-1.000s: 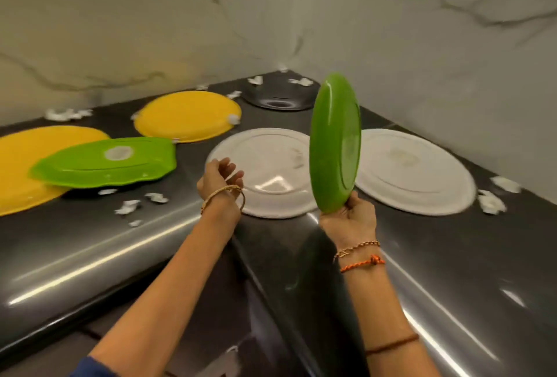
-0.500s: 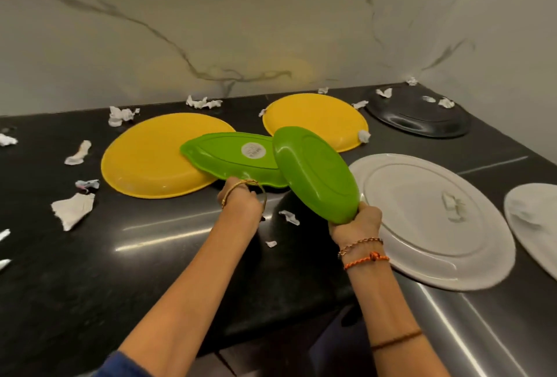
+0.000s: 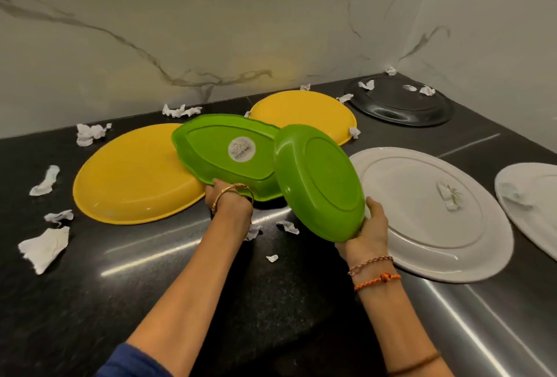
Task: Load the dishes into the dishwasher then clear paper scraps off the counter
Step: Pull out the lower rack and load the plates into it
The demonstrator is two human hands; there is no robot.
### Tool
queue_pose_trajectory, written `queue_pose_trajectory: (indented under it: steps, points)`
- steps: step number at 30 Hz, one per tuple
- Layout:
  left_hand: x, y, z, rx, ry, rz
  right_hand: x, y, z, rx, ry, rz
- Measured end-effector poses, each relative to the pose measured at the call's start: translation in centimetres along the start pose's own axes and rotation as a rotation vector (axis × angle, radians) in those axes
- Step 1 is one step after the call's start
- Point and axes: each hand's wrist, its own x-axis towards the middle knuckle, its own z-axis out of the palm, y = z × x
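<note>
Head view: left hand (image 3: 229, 200), right hand (image 3: 372, 230) outstretched, each gripping green dish.

A dark, polished stone counter (image 3: 90, 301) runs into a corner, its glossy surface catching long streaks of light along the front edge. Behind it rise pale marble walls (image 3: 211, 29) threaded with grey veins, meeting at the right where the side wall (image 3: 497, 14) turns toward me.
</note>
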Motion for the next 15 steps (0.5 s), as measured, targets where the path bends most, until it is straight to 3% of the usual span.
queue_pose_trajectory:
  steps: [5, 8, 10, 13, 15]
  points:
    - [-0.2, 0.2, 1.2, 0.074, -0.113, 0.034, -2.2, -1.4, 0.0, 0.091, -0.142, 0.000]
    - [-0.6, 0.2, 2.0, 0.166, -0.092, 0.126, -3.3, -3.4, 0.3, 0.141, -0.113, -0.033]
    - [-3.5, -1.2, 4.3, 0.297, -0.279, 0.179, -4.1, -6.3, -1.2, 0.225, -0.019, -0.149]
    - [-5.1, -1.0, 5.3, 0.395, -0.367, 0.335, -4.9, -8.4, -1.2, 0.221, 0.058, -0.211]
    - [-7.6, -2.7, 6.3, 0.503, -0.517, 0.358, -6.2, -10.4, -3.4, 0.222, 0.129, -0.304]
